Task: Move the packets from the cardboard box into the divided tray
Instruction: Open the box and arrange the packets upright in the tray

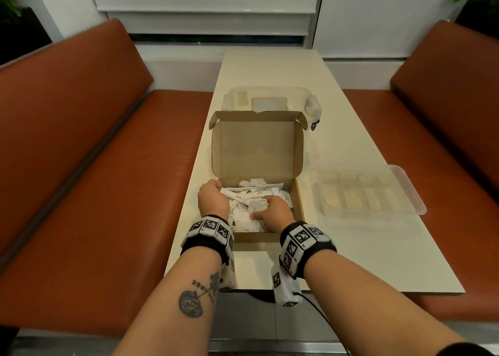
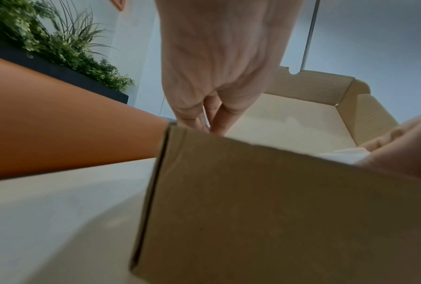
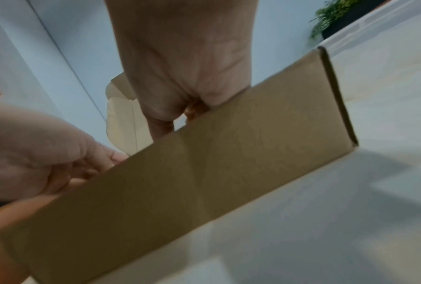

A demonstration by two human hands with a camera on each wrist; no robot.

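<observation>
An open cardboard box [image 1: 256, 150] stands on the table with its lid upright, its bottom covered by a heap of white packets [image 1: 252, 193]. My left hand [image 1: 216, 191] sits at the box's left side with its fingers curled over the left wall; in the left wrist view those fingers [image 2: 213, 123] dip behind the box [image 2: 253, 201]. My right hand [image 1: 259, 208] is down among the packets and pinches one white packet between thumb and fingers. The clear divided tray [image 1: 413, 193] lies to the right of the box. From the right wrist, the box wall [image 3: 204, 173] hides the fingertips.
A clear plastic container [image 1: 270, 99] stands right behind the box lid. The cream table [image 1: 351, 247] is narrow, with orange bench seats [image 1: 94, 193] along both sides and a window sill beyond. The table's near edge is just under my wrists.
</observation>
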